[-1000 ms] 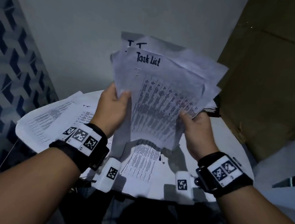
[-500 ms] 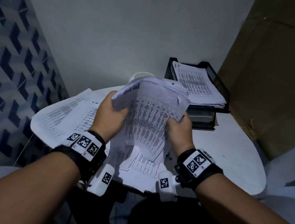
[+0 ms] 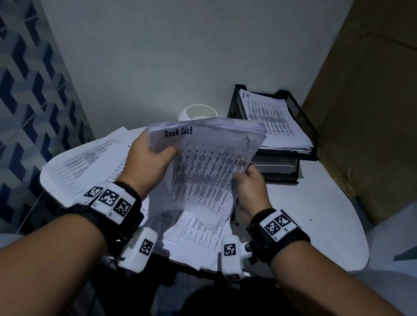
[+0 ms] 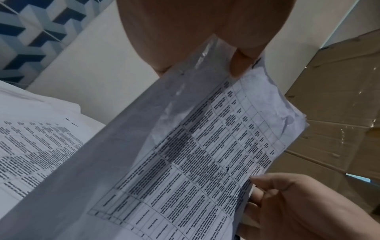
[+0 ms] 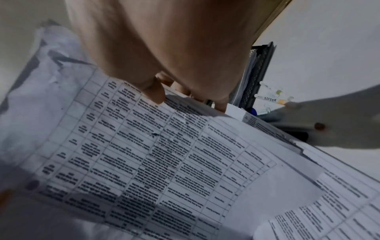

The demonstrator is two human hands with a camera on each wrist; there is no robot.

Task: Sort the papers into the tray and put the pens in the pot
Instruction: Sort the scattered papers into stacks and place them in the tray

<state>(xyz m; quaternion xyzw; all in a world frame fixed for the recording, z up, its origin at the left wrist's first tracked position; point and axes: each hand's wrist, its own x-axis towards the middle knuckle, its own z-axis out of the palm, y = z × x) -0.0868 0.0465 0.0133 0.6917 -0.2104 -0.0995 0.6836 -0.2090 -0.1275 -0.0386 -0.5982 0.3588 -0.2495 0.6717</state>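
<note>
Both hands hold a bundle of printed sheets headed "Task List" above the round white table. My left hand grips its upper left edge, thumb on the front. My right hand pinches its right edge. The bundle's top curls away toward the black mesh stacked tray, whose top level carries sheets marked "IT". A white pot peeks out behind the bundle. Markers lie on the table beside the tray in the right wrist view.
More printed sheets spread over the table's left side and hang off its near edge. A large cardboard box stands close on the right. A patterned blue wall runs along the left.
The bundle came down from raised and fanned in front of the camera to table height, uncovering the tray and pot. Both hands keep hold; the sheets are now gathered and bent forward.
</note>
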